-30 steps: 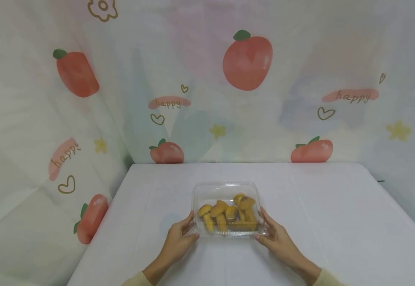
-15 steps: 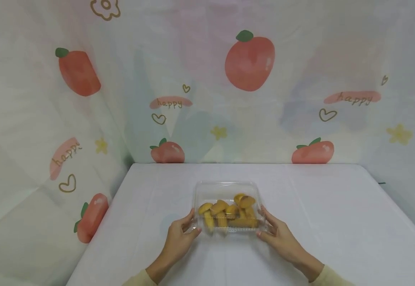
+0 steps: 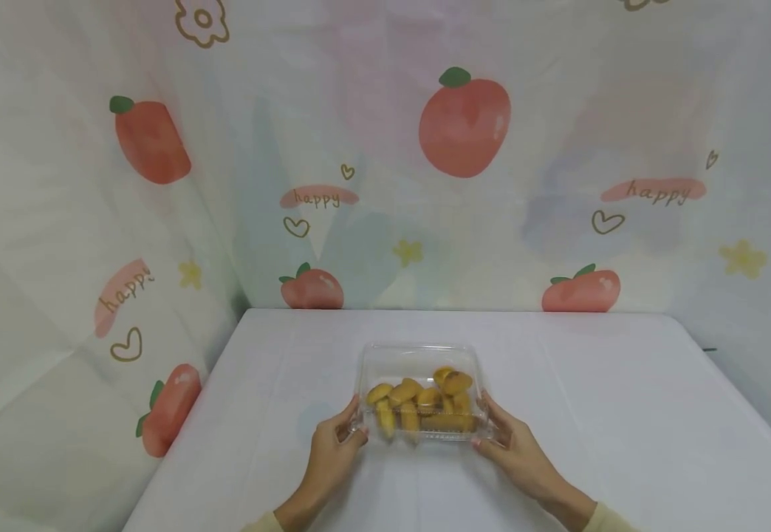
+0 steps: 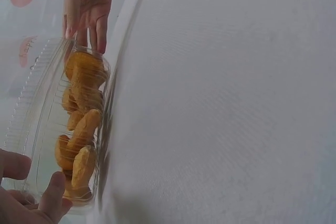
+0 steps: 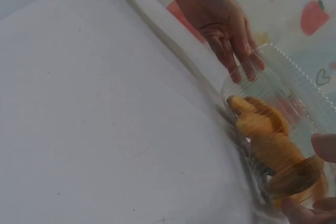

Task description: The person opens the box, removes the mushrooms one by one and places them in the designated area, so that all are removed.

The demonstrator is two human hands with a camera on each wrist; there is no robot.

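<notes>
Thumb and fingers of the left hand (image 3: 334, 449) pinch the left end of a clear plastic box (image 3: 395, 360), those of the right hand (image 3: 523, 454) its right end. Glossy and ridged along its edges, the box shows yellow-brown mushrooms (image 3: 407, 391) with rounded caps inside. It is midway across the white table (image 3: 638, 414); whether they touch, I cannot tell

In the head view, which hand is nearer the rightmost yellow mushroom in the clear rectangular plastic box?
Right. The right hand holds the box beside that mushroom; the left hand holds the opposite end, past the other mushrooms.
</notes>
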